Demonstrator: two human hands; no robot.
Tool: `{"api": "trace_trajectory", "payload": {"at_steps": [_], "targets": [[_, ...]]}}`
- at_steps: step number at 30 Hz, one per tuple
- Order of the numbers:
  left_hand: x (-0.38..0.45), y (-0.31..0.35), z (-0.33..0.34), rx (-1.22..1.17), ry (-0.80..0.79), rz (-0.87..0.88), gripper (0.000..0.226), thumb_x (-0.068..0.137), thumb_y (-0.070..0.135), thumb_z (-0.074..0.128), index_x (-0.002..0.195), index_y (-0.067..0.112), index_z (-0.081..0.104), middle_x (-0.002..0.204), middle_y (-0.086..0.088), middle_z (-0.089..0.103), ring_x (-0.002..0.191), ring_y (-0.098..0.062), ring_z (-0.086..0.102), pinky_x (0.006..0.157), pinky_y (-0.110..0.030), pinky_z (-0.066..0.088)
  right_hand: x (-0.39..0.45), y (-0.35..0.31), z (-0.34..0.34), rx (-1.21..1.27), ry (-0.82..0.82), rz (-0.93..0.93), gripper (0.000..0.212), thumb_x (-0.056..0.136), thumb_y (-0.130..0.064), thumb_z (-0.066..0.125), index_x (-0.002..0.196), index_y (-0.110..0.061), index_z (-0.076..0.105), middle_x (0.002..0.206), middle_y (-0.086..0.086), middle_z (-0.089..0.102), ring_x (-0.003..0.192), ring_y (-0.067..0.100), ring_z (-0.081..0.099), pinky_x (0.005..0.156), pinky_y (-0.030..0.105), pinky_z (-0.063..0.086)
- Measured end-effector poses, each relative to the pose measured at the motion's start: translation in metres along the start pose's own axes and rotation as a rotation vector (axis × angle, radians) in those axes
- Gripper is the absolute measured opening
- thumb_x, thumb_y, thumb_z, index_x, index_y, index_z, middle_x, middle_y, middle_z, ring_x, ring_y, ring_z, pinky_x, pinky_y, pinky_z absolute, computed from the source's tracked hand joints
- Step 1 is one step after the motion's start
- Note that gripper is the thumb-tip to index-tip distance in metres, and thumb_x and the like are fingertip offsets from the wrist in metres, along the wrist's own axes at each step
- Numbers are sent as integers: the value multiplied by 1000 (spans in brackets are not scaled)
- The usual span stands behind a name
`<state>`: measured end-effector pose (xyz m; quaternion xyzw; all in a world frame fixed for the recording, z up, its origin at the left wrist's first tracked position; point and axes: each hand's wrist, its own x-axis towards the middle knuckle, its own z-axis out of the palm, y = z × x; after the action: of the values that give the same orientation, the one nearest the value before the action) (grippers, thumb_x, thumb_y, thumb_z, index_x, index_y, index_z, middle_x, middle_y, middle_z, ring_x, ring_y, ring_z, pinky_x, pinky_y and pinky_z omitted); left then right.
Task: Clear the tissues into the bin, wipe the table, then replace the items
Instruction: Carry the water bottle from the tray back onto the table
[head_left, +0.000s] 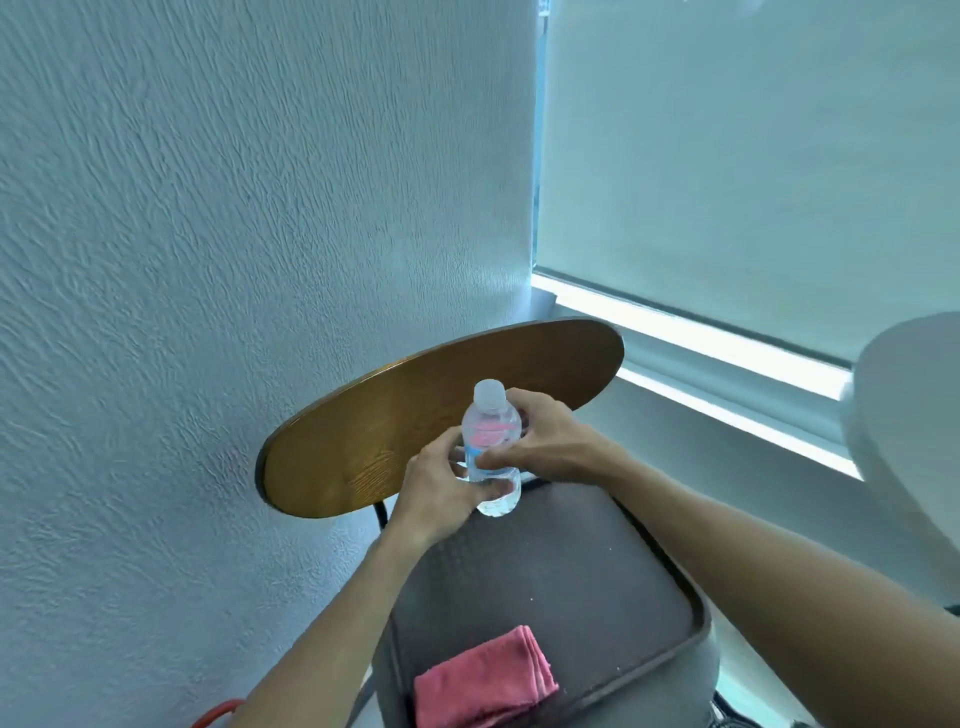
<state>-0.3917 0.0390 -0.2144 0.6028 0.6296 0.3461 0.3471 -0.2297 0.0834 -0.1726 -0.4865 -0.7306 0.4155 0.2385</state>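
Clear, white-capped bottle (491, 447), pink label

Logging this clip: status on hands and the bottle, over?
Both hands on water bottle: left hand low, right hand at label. Bottle above chair seat. Pink cloth folded on seat. Nothing blocking.

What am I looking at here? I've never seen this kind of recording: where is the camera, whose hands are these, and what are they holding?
There is no machine. A person wears a wide-angle camera on the head, looking down at their own bare arms. Both hands grip a small capped water bottle: the left hand low on it, the right hand around its middle. Below is a dark chair seat with a folded pink cloth lying on it. Behind the bottle is the chair's wooden backrest, then a textured wall and a window blind.
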Motion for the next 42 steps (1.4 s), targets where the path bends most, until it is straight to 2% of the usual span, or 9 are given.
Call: {"api": "trace_trajectory", "payload": {"at_steps": [4,10,13,16,18,29,33,38,42], "targets": [[-10,50,-12,0,-57,122,54,66,31,88,114,33,63,91,14,65,80,-5,57,65,-16,42,-31,-32,-32,-7,87,-44,53,57,-44,79,106,-28,65,97,-7,71,91,12,68,90,40,56],[-24,126,-13,-22,-157,272,47,68,38,85,109,39,64,93,12,67,88,-10,62,73,-23,49,-89,-79,-89,-54,222,-78,36,72,-33,79,105,-22,68,96,-2,72,90,16,69,87,40,57],[-28,162,-6,-56,-199,325,46,66,37,87,106,39,65,89,6,70,86,-14,66,78,-30,55,-118,-92,-119,-51,279,-82,28,78,-24,78,104,-19,69,97,1,72,91,17,69,84,32,55],[-28,194,9,-73,-246,379,55,62,39,88,111,40,64,90,5,72,86,-13,69,83,-36,57,-147,-99,-145,-74,340,-89,27,83,-21,76,107,-11,69,98,4,70,83,9,65,70,9,50],[-30,216,25,-78,-281,412,57,62,39,88,113,40,63,91,6,72,86,-11,70,83,-35,57,-167,-98,-164,-91,394,-78,28,84,-21,75,109,-10,67,99,3,69,82,7,62,65,4,45],[-57,329,167,-130,-515,505,47,62,35,89,104,38,69,83,4,74,75,-8,68,65,-24,48,-288,-35,-276,-110,654,79,30,80,-26,78,107,-19,67,92,-6,71,79,-1,66,68,10,50],[-61,362,225,-138,-610,541,48,61,35,89,104,38,69,81,2,75,66,-5,64,62,-24,46,-326,-6,-313,-103,724,138,30,79,-28,79,106,-23,68,93,-7,73,85,4,69,81,24,55],[-68,391,288,-172,-693,597,47,63,27,90,105,32,70,83,3,75,64,-3,62,59,-20,45,-366,23,-347,-100,782,199,31,79,-24,78,108,-24,68,93,-10,71,79,-5,65,73,14,51],[-71,404,331,-171,-750,646,52,63,28,89,110,31,68,87,2,75,69,-8,62,61,-24,46,-391,46,-364,-97,839,267,35,77,-28,79,110,-26,66,94,-8,71,80,-2,65,74,16,50]]}}
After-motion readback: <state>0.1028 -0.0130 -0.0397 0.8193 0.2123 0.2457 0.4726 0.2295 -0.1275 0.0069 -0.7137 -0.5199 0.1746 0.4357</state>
